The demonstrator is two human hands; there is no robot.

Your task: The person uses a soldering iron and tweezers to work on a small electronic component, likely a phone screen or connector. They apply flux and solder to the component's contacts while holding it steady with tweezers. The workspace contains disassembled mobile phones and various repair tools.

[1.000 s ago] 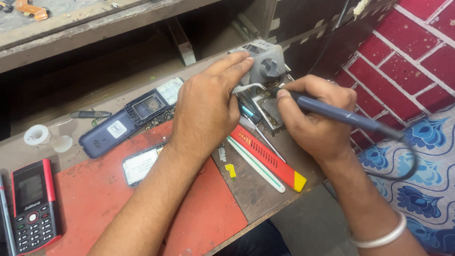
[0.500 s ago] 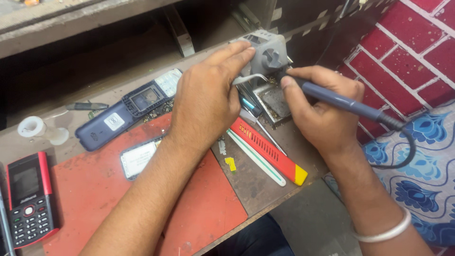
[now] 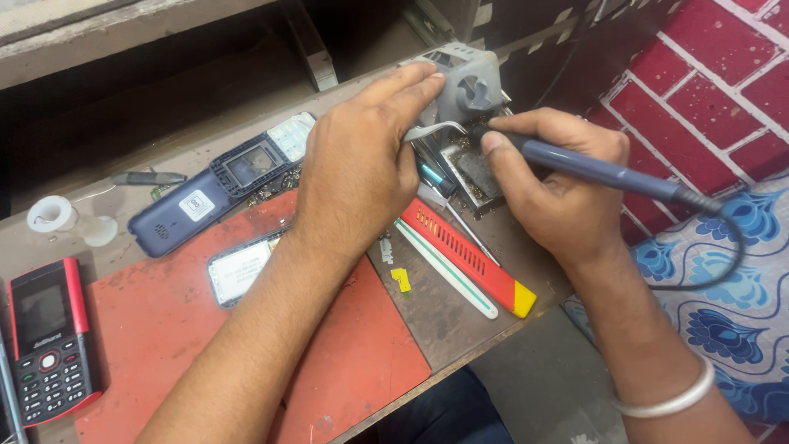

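My right hand grips the soldering iron, tip at the small tray. Left hand pinches metal tweezers just beside it. Worn wooden bench, red mat, red brick wall to my right.

Red-and-black keypad phone, blue phone back cover, red mat, white solder spool

Head cam, close, looking down at workbench.
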